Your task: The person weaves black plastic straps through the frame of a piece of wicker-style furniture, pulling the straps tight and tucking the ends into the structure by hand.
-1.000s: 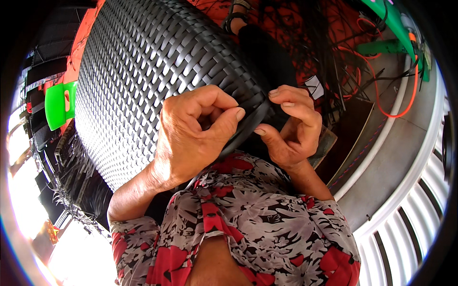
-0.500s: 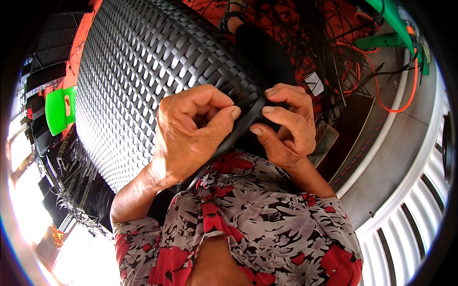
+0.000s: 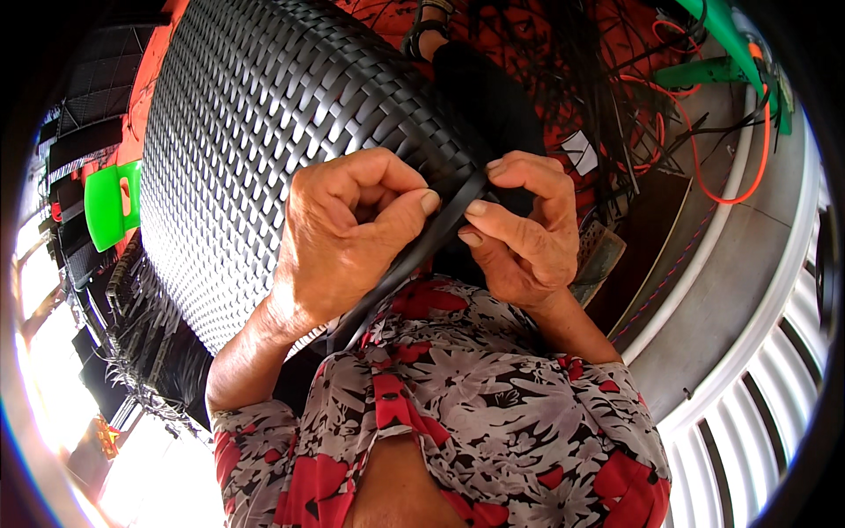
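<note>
A black flat strip (image 3: 414,255) of smooth, slightly shiny plastic runs on a slant from the edge of a large woven panel (image 3: 264,150) down toward the person's chest. It sits in the middle of the view, between the two hands, just in front of the flowered shirt (image 3: 475,414).

The left hand (image 3: 343,233) is curled tight, thumb pressed against bent fingers, pinching the strip. The right hand (image 3: 528,229) meets it from the other side, its thumb and forefinger closed narrowly on the same strip near the panel's edge. The fingertips of the two hands nearly touch.

The panel is a wide, curved sheet of black strips woven over and under in a regular basket pattern; its surface is ridged and catches the light in small squares. It fills the upper left of the view and bends away at its top. Left of it stands a bright green plastic piece (image 3: 110,202) with rounded corners. Above and to the right, loose black strips (image 3: 572,79) lie tangled on a red floor with a thin orange cord (image 3: 704,150). A pale curved pipe (image 3: 704,255) runs down the right side.

Compared with half a second ago, the left thumb has slid further forward along the strip and the hands have drawn slightly closer together; the panel has kept its place.
</note>
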